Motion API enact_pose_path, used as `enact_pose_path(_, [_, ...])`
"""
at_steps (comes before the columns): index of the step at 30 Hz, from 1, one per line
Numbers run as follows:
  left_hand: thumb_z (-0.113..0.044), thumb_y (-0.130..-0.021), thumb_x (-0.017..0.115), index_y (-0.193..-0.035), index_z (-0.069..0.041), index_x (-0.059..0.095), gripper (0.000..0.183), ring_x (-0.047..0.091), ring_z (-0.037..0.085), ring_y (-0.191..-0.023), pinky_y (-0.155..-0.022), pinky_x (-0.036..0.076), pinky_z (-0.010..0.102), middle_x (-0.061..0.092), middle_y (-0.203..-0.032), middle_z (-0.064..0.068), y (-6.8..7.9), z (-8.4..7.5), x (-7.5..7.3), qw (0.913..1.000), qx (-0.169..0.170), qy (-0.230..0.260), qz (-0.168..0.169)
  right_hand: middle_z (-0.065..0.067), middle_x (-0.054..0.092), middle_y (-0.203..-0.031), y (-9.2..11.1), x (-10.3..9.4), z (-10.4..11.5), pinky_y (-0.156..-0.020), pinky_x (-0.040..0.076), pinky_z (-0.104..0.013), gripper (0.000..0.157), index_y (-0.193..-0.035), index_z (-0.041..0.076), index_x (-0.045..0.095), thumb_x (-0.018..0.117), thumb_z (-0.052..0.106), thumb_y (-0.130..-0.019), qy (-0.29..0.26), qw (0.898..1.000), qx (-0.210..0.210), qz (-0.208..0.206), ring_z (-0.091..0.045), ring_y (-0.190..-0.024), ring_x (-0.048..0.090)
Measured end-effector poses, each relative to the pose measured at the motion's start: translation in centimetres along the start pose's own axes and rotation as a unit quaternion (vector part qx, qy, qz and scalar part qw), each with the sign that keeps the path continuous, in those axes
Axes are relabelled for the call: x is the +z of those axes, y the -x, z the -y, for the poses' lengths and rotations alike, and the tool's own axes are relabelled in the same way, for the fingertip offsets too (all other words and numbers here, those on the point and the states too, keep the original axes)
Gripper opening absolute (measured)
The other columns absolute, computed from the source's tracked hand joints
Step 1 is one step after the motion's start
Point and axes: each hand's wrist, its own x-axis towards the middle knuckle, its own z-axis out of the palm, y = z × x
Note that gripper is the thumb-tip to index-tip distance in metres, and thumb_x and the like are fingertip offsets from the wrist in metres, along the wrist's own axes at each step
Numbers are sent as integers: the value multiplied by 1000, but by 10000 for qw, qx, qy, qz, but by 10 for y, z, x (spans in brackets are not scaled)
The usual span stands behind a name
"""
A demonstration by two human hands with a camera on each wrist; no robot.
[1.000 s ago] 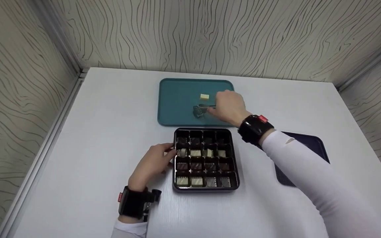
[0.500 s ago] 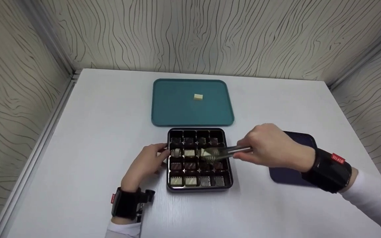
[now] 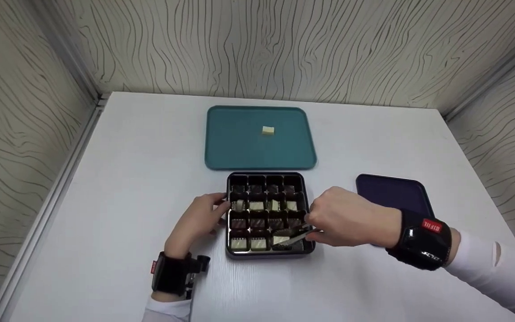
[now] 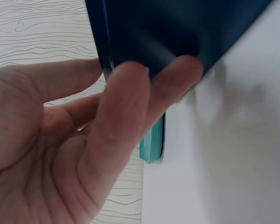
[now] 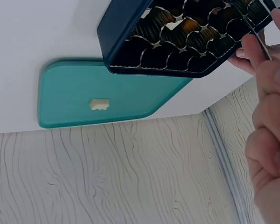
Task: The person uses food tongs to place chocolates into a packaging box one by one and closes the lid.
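Note:
A dark box (image 3: 271, 256) divided into compartments holds small dark and cream chocolates. In the head view my right hand (image 3: 349, 218) grips tongs (image 3: 297, 238) from the box's right side. The dark tong tips reach into the front row, at a pale chocolate (image 3: 280, 240) in the third compartment. Whether they pinch it I cannot tell. The right wrist view shows curled fingers round the metal tongs (image 5: 254, 33). My left hand (image 3: 198, 220) rests at the box's left side. In the left wrist view its fingers (image 4: 121, 100) touch the dark wall (image 4: 144, 37) without curling round it.
Behind the box lies a teal tray (image 3: 235, 150) bearing one cream chocolate (image 3: 268, 130). A dark purple tray (image 3: 387, 188) stands to the right, partly covered by the right arm. Patterned panels (image 3: 257, 49) enclose the white table (image 3: 150, 147).
My right hand has come from the teal tray to the box with the tongs. Their tips have moved from the middle rows to the front row. The left hand stays at the box.

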Motion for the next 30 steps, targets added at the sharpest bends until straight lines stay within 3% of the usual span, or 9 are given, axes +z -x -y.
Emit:
enact_pose_path(4, [-20,-109,56,-149,-2,57,44,74,18,-73,-60,61,35,70,-138,17,0,0,0,10000,30,-12,3,10,51,-51,-8,-1,4,-47,44,-27,56,-54,22,41,84,40,-85,471,9986,-189,117,-7,-45,47])
enact_pose_path(9, [-19,-108,56,-147,-1,59,42,74,19,-72,-59,60,34,71,-136,18,-1,0,0,9999,116,-50,-36,10,50,-50,-19,3,9,-48,44,-25,56,-55,23,40,83,40,-85,890,9948,-361,349,-6,-45,44])
enact_pose_path(16, [-21,-108,56,-147,-1,59,43,73,19,-74,-60,58,29,71,-135,18,-3,-1,1,9997,162,-143,-58,11,44,-50,-21,11,12,-45,38,-24,58,-54,22,37,84,41,-84,964,9941,-332,382,-5,-46,32])
enact_pose_path(20, [-21,-108,56,-148,-1,58,44,73,18,-78,-61,59,29,71,-136,18,-3,-2,1,9997,164,-193,-66,11,45,-49,-17,7,9,-44,36,-24,58,-54,22,41,86,45,-82,977,9945,-267,257,-5,-45,35])
enact_pose_path(26, [-21,-108,57,-147,-3,59,43,72,18,-76,-60,59,31,72,-135,17,-2,-1,0,9998,127,-159,-31,9,61,-56,-5,-14,-14,-49,48,-29,38,-62,19,63,85,42,-84,35,9998,116,161,-4,-47,49])
enact_pose_path(30, [-22,-108,57,-148,-1,58,45,72,18,-76,-60,59,31,71,-136,18,-1,0,0,9999,79,-135,-16,6,68,-61,3,-19,-42,-49,50,-33,27,-74,17,73,84,39,-87,-411,9967,685,-111,-6,-49,54])
